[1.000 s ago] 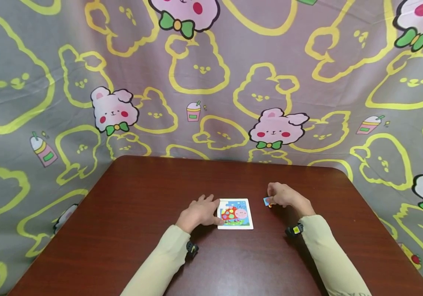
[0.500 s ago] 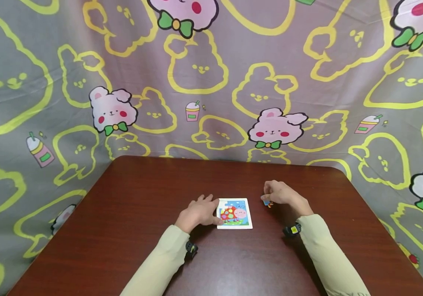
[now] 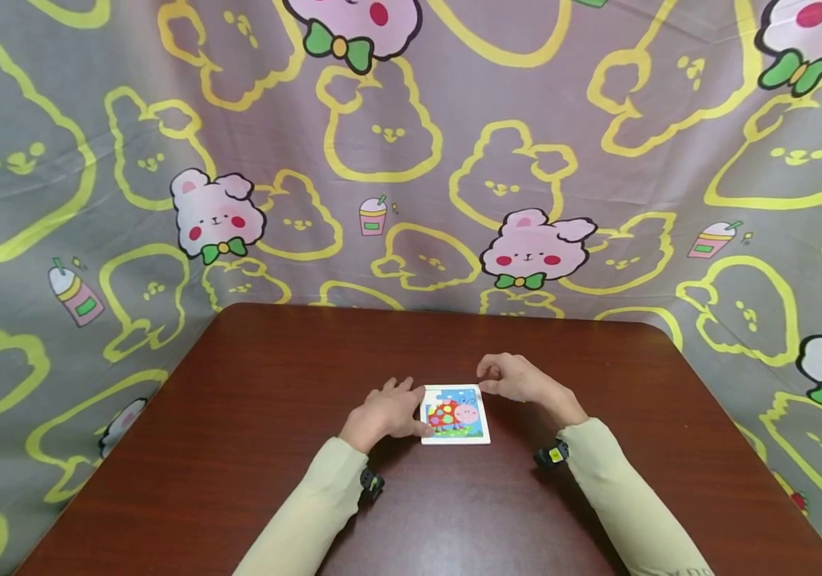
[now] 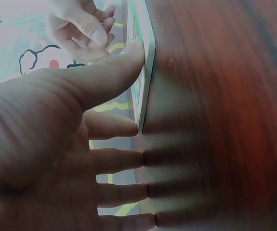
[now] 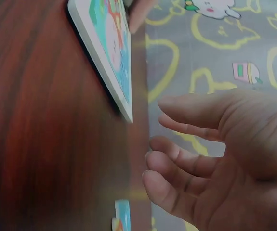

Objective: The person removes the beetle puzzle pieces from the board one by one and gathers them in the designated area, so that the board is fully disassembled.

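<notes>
A square picture puzzle (image 3: 454, 424) with a white frame shows a red spotted ladybug with a pink face; its upper left has a bare white area. My left hand (image 3: 384, 414) lies at its left side, fingers spread straight. In the left wrist view the thumb (image 4: 131, 55) rests on the frame, and the fingertips touch the table. My right hand (image 3: 522, 380) hovers near the upper right corner, its loosely bent fingers holding nothing. In the right wrist view a small blue and orange puzzle piece (image 5: 123, 214) lies on the table; in the head view the hand hides it.
The brown wooden table (image 3: 296, 368) has rounded far corners. A grey curtain (image 3: 397, 264) with yellow outlines and pink bunnies hangs behind it and along both sides. Both wrists carry small black devices (image 3: 551, 454).
My right hand has moved left, from over the small puzzle piece to the puzzle's upper right corner. My left hand has stayed on the puzzle's left side.
</notes>
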Demonstrator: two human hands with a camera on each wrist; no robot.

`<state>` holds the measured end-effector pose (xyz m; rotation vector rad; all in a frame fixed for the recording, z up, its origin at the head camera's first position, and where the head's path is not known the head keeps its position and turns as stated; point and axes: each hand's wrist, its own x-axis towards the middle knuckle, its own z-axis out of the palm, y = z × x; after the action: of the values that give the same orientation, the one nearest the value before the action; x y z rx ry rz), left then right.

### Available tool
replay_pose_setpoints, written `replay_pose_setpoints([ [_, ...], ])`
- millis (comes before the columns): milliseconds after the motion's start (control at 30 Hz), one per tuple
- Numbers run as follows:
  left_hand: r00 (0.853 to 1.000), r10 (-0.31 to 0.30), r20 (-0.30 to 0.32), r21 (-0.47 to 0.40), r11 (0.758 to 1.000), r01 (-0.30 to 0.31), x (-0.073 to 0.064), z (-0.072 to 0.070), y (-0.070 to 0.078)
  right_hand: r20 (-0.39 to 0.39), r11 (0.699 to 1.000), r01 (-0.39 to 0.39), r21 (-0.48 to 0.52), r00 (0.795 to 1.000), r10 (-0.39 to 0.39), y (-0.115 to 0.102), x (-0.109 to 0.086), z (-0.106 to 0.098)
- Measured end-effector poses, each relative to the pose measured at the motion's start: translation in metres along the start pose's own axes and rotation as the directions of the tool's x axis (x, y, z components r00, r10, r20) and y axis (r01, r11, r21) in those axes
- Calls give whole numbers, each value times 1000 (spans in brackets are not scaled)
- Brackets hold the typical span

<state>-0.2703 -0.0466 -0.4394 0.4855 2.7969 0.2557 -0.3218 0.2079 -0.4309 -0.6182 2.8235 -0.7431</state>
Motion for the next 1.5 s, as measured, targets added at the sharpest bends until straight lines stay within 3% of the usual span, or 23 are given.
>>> replay_pose_setpoints([
  [233,1000,-3,-14,-5,1000,3,0,0,1,27,999,35,-16,999,-34,-12,4,12],
  [500,1000,-11,-6,-5,1000,11,1,-1,1,119,998,43,-41,992,-37,-23,7,21],
  [933,1000,2,-11,-10,1000,-3,-1,-2,0,149,997,49,-55,988,-40,-38,12,30],
  [1500,1000,-4,-9,-8,1000,4,1,-1,0,130,995,43,-92,991,-31,-43,12,35],
])
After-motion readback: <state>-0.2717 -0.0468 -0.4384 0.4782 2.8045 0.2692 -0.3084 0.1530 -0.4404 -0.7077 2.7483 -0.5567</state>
